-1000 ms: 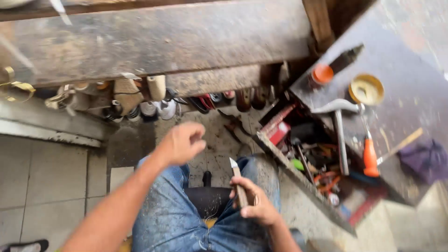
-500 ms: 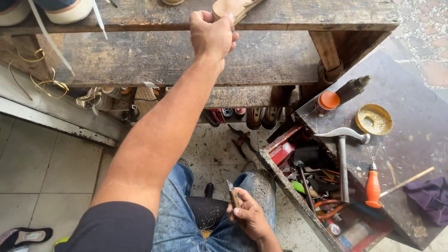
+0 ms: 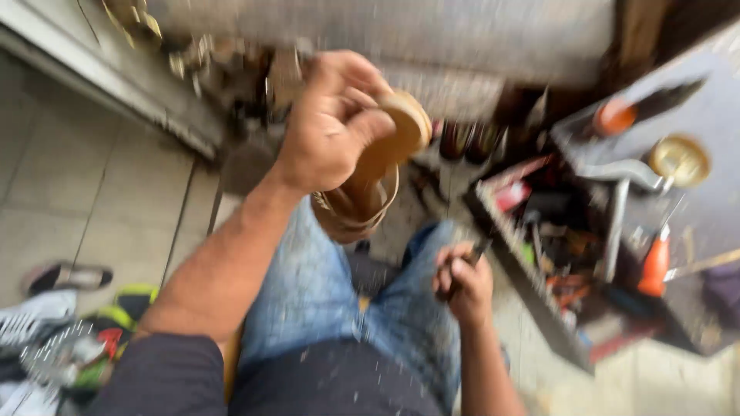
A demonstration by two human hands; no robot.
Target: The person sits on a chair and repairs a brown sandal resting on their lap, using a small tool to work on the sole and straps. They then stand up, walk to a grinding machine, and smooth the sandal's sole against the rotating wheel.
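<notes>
Left hand [image 3: 327,123] clamped around a tan sandal [image 3: 378,173], raised above denim-clad knees, below the counter's front edge. Right hand [image 3: 462,281] fisted on a thin knife [image 3: 472,256], resting on the right knee.

Single view, from the camera on my head, facing steeply down over my lap and jeans [image 3: 324,300]. Close range: my left hand [image 3: 324,127] fills the upper centre, my right hand [image 3: 462,281] sits lower, nearer my knee. Tiled floor [image 3: 85,208] at frame left, tool tray [image 3: 555,254] at right. Frame is motion-blurred; no second view overlaps.
</notes>
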